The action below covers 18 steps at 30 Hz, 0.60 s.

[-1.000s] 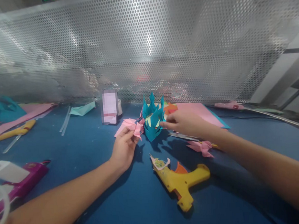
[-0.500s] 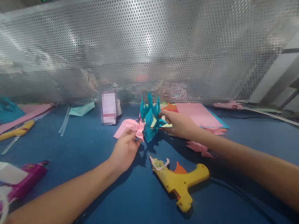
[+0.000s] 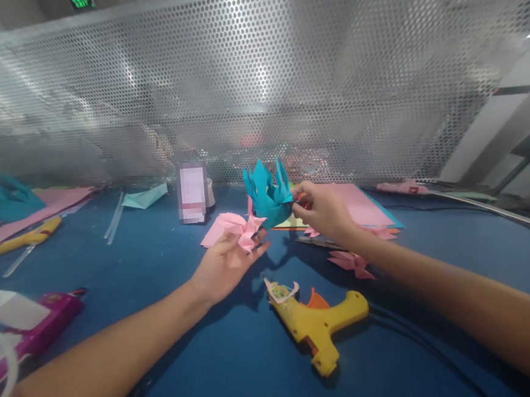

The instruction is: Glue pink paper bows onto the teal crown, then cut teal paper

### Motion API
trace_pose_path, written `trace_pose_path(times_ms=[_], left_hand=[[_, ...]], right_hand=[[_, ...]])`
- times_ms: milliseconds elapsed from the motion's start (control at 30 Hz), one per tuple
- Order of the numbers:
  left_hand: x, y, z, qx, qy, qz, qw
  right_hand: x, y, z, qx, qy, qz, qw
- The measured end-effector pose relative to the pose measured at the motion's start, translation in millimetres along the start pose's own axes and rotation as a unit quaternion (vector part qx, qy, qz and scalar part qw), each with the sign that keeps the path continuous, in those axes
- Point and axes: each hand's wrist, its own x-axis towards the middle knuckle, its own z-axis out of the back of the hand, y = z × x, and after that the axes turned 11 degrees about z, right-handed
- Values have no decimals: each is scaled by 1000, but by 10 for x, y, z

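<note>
In the middle of the head view, my right hand [image 3: 323,209] pinches the right edge of a teal folded-paper crown [image 3: 269,201], which is raised off the table and tilted. My left hand [image 3: 222,266] holds a pink folded-paper piece [image 3: 249,233] with petal-like points between thumb and fingers, close to the crown's lower left side. A yellow glue gun [image 3: 318,326] lies on the table nearer to me, its nozzle pointing up and left. Another pink folded-paper piece [image 3: 353,264] lies below my right wrist, beside partly hidden scissors [image 3: 317,241].
Pink paper sheets [image 3: 361,206] lie behind my right arm. A phone [image 3: 193,192] stands at the back, with a mint paper piece [image 3: 145,197] to its left. A magenta device [image 3: 58,312] and another yellow glue gun [image 3: 42,233] lie left. A perforated metal panel [image 3: 255,71] closes the back.
My right hand has turned and lifted the teal crown, shifting it slightly left. My left hand stays nearby with the pink folded-paper piece, its fingers now more spread under it.
</note>
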Motion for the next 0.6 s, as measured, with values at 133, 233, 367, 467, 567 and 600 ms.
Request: trace_pose_path(times_ms=[133, 233, 367, 467, 567, 600], left_hand=[[-31, -16, -28, 49, 20, 40, 998], [-35, -7, -43, 51, 37, 50, 997], [11, 5, -58, 28, 36, -16, 999], [57, -7, -57, 19, 5, -57, 998], [84, -21, -59, 6, -25, -63, 998], [87, -22, -65, 1, -30, -64, 998]], right_hand=[[-6, -12, -31, 61, 4, -18, 998], [-8, -47, -69, 113, 4, -34, 993], [-18, -79, -141, 192, 13, -61, 979], [-19, -48, -174, 259, 28, -109, 959], [-5, 24, -163, 347, 87, -187, 915], [1, 51, -150, 379, 118, -215, 892]])
